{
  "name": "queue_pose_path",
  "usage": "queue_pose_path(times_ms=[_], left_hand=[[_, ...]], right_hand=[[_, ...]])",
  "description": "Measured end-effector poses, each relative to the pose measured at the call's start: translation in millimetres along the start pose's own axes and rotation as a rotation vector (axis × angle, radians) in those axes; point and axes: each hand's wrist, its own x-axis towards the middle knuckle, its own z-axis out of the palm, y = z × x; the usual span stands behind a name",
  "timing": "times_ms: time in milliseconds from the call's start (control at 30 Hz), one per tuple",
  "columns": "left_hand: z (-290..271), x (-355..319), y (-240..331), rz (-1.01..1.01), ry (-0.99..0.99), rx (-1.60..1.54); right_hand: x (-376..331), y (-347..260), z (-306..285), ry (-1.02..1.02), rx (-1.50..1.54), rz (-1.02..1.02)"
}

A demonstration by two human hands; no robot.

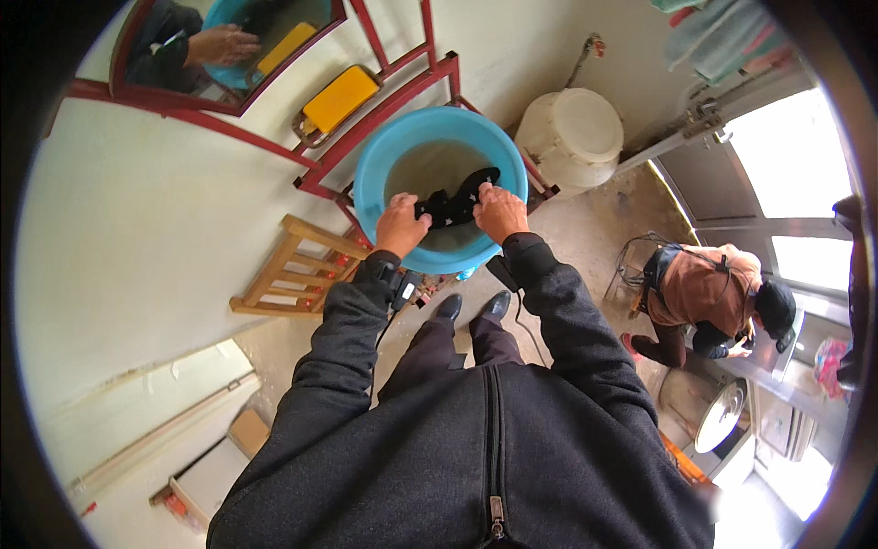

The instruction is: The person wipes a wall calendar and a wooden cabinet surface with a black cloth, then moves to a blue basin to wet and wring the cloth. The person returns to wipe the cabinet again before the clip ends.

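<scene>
A long, narrow black cloth with small white marks [450, 210], sock-like in shape, stretches between my hands over a round blue basin [369, 169]. Greyish, cloudy water [422, 170] lies in the basin. My left hand [402, 226] grips the cloth's left end near the basin's front left rim. Closed around the cloth farther right is my right hand [500, 214], and the cloth's rounded far end sticks up past its fingers. Part of the cloth seems to touch the water; how deep it goes I cannot tell.
A dark red metal stand [382, 99] holds the basin, a yellow block in a dish [340, 99] and a mirror [229, 55]. Right of the basin stands a white lidded barrel [576, 133]. A wooden rack [297, 265] leans left. Another person [704, 288] bends at the right.
</scene>
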Motion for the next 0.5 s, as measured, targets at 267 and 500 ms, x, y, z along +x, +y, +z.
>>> queue_pose_path(times_ms=[267,500], left_hand=[[38,3,19,0.061,-0.279,0.207],[55,21,15,0.040,-0.296,0.356]], right_hand=[[18,4,48,-0.165,-0.107,-0.204],[21,8,58,-0.090,-0.243,-0.160]])
